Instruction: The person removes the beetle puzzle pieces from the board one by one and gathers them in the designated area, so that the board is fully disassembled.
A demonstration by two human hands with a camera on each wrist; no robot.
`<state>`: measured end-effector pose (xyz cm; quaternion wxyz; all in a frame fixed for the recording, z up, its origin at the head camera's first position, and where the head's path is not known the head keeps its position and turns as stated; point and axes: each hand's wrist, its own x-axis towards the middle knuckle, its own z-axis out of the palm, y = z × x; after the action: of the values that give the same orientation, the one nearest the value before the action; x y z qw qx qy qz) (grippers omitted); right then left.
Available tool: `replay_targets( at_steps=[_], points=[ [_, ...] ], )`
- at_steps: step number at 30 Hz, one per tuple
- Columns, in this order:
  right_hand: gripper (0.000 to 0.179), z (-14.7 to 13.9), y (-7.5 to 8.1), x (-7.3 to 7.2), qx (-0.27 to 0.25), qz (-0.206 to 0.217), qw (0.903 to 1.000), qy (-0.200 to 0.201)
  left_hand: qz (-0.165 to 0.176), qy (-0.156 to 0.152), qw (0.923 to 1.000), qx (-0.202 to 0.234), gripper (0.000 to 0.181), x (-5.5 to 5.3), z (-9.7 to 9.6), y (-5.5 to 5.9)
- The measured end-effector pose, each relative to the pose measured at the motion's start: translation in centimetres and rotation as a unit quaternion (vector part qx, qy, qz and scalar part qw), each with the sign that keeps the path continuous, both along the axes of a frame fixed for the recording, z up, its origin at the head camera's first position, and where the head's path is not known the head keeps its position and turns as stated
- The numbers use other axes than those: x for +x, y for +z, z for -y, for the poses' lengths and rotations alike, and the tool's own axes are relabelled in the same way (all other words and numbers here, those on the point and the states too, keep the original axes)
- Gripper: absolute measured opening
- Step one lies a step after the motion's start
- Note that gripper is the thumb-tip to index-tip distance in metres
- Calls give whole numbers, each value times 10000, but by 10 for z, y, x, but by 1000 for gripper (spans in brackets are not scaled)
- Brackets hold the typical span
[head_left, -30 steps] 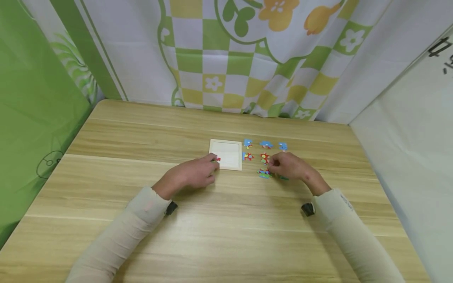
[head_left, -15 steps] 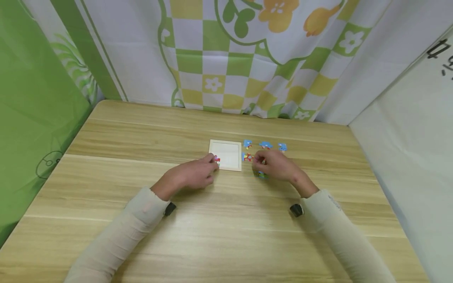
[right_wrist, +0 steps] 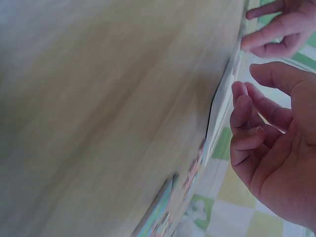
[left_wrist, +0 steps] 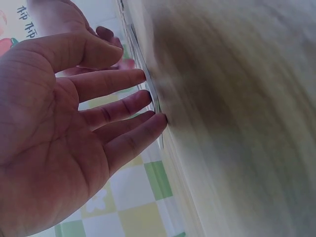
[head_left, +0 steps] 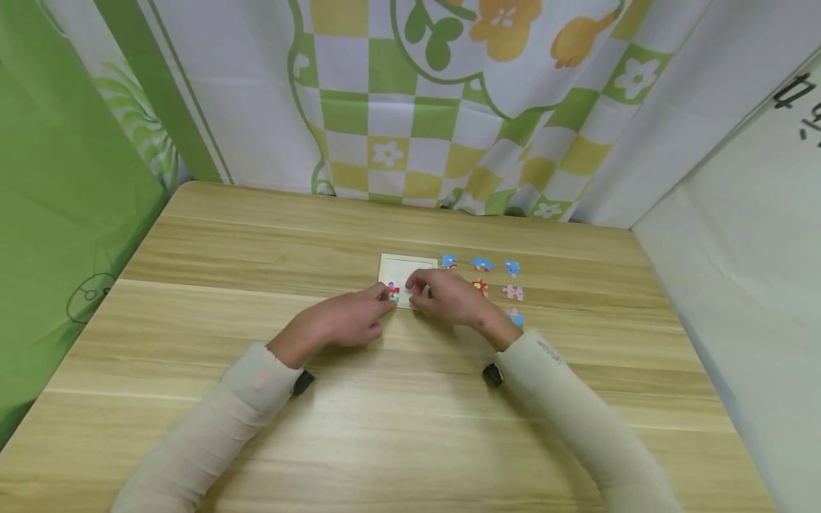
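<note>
In the head view, my left hand (head_left: 346,317) rests at the left side of a shallow pale square puzzle tray (head_left: 399,262). Its fingertips touch near a red and green jigsaw piece (head_left: 394,293) in the tray's lower left corner. The left wrist view shows the same hand (left_wrist: 74,123) with fingers fairly straight and thumb apart. My right hand (head_left: 449,296) hovers over the tray's lower right part. Its fingers (right_wrist: 241,111) bend loosely, with a gap to the thumb; I see nothing between them. That hand covers some pieces beside the tray.
Right of the tray lie loose pieces: blue ones (head_left: 482,264) along the top, a red one (head_left: 479,286), a pink one (head_left: 513,292) and a blue-green one (head_left: 516,317). The wooden table (head_left: 385,413) meets a patterned curtain (head_left: 410,157) at the back.
My right hand has moved left from the loose pieces to above the tray, uncovering the pink piece and the blue-green piece. My left hand has stayed nearly still at the tray's left side.
</note>
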<state>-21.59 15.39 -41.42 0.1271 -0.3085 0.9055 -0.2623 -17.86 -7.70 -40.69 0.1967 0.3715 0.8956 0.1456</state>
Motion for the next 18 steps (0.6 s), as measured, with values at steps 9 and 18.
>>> replay_targets(
  at_steps=[9,18],
  points=[
    [29,16,-6,-4,378,-64,9992,71,17,-45,10000,76,51,1,4,-3],
    [30,18,-7,-4,460,-124,9988,70,65,-120,9998,110,44,-1,5,0]
  ],
)
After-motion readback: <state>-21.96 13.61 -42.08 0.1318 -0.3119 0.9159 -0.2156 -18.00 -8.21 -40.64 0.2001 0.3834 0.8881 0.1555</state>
